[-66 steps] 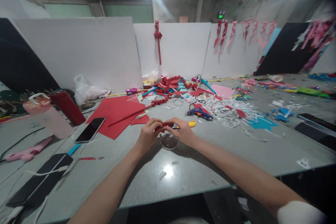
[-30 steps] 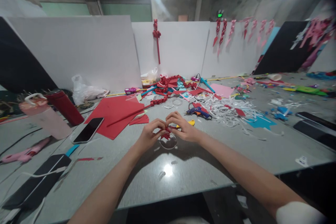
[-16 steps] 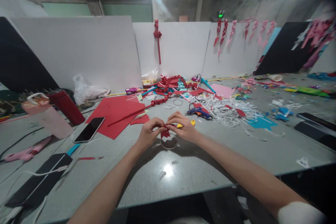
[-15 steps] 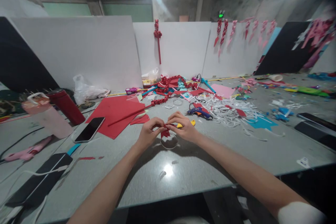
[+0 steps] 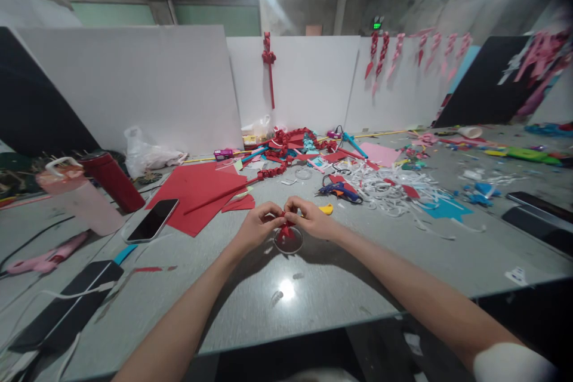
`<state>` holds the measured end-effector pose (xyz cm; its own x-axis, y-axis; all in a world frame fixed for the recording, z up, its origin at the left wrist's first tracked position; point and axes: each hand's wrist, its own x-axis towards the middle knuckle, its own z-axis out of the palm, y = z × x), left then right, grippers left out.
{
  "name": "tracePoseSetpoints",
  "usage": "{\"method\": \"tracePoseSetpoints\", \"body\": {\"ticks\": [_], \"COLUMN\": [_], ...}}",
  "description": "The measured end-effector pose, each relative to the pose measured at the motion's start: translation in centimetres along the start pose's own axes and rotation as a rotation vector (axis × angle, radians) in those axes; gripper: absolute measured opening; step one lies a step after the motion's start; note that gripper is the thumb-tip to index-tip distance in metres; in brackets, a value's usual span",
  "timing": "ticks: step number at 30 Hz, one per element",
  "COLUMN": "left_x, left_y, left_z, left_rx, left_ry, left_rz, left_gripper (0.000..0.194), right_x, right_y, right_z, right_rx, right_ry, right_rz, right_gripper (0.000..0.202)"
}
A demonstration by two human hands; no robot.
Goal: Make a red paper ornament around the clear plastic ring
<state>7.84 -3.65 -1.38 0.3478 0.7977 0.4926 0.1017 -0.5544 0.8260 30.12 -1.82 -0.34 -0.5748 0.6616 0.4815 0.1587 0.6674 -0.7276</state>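
Between my fingertips is a small folded piece of red paper (image 5: 286,230). My left hand (image 5: 259,224) pinches it from the left, thumb and index finger pressed together. From the right, my right hand (image 5: 311,219) pinches the same piece, its fingers meeting the left ones. Part of the paper is hidden behind the fingers. Directly beneath it on the table lies a clear round ring or roll (image 5: 289,249). A yellow-handled tool (image 5: 326,209) lies just beyond my right hand, partly covered by it.
Red paper sheets (image 5: 183,191) and a phone (image 5: 153,221) lie to the left. A blue glue gun (image 5: 340,191) and a heap of white paper strips (image 5: 385,188) are at the right. A pink bottle (image 5: 83,200) and a red flask (image 5: 114,182) stand far left.
My hands have shifted slightly, the right one a little lower and to the left. The red paper has turned between my fingers and is still held by both.
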Motion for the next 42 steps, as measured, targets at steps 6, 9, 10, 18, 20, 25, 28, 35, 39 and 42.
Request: {"method": "tracePoseSetpoints", "body": {"ticks": [6,9,10,18,20,25,28,35,39,42], "left_x": [0.0,0.0,0.0,0.0,0.0,0.1,0.1,0.1,0.1,0.1], "left_y": [0.3,0.4,0.4,-0.1,0.1,0.7,1.0,1.5,1.4,1.3], "left_z": [0.0,-0.1,-0.2,-0.3,-0.3,-0.3,-0.2,0.0,0.0,0.0], "left_rx": [-0.036,-0.049,-0.05,-0.102,-0.124,-0.151,-0.17,-0.178,-0.193,-0.202], "left_ry": [-0.03,-0.037,-0.042,-0.07,-0.064,-0.038,-0.032,-0.001,0.022,0.009], "left_rz": [-0.128,-0.2,-0.21,-0.227,-0.229,-0.21,-0.209,-0.194,-0.17,-0.173], "left_gripper": [0.026,0.028,0.028,0.029,0.031,0.037,0.038,0.038,0.037,0.037], "right_x": [0.2,0.2,0.2,0.3,0.3,0.4,0.5,0.6,0.5,0.5], "right_y": [0.5,0.7,0.8,0.8,0.8,1.1,1.3,1.5,1.2,1.0], "right_z": [0.1,-0.2,-0.3,-0.2,0.0,0.2,0.2,0.3,0.4,0.4], "right_rx": [0.103,0.154,0.168,0.265,0.305,0.391,0.441,0.498,0.507,0.496], "right_ry": [-0.037,-0.081,-0.091,-0.067,-0.04,-0.017,-0.005,0.03,0.052,0.062], "right_rz": [0.094,0.152,0.166,0.197,0.22,0.292,0.317,0.33,0.31,0.3], "right_gripper": [0.031,0.034,0.035,0.035,0.037,0.043,0.045,0.044,0.042,0.041]}}
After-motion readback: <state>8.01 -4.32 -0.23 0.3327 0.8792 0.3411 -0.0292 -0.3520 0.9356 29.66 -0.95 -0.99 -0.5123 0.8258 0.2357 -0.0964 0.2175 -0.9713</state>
